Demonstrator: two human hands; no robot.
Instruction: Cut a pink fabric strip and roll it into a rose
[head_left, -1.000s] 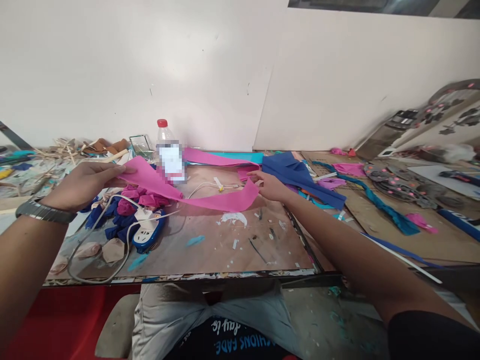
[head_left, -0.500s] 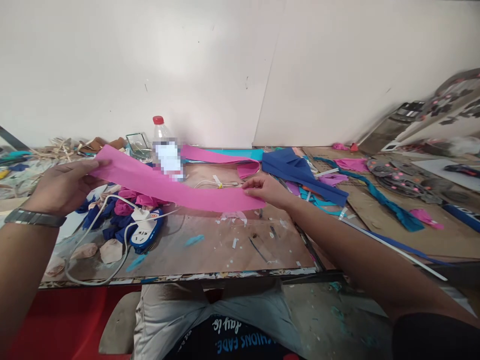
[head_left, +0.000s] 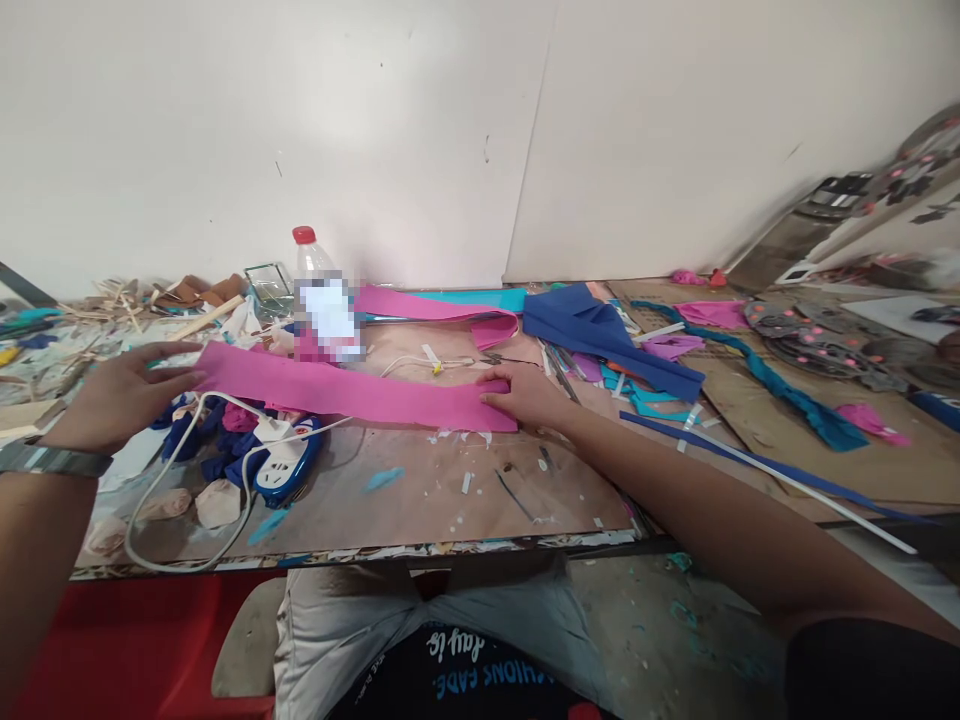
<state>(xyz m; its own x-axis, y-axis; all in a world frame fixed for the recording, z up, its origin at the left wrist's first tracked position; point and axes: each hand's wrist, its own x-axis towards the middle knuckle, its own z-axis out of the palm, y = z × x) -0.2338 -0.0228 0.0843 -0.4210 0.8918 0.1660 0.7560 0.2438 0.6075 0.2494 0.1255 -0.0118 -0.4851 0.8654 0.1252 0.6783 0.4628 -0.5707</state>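
Observation:
A long pink fabric strip stretches between my two hands over the worktable. My left hand, with a dark watch band at the wrist, pinches the strip's left end. At the right end, my right hand grips it between thumb and fingers, low over the table. Behind it lies a second pink strip, folded over at its right end. Beneath the left part of the held strip sit a blue-and-white power strip and dark blue cloth scraps.
A red-capped bottle stands by the wall. Dark blue fabric lies right of the middle. A white cable loops near the front left edge. A thin white stick juts past the front right edge.
The left end of the held pink strip has come down, and the strip now hangs flatter and straighter. My left hand has lowered slightly. The view has shifted a little.

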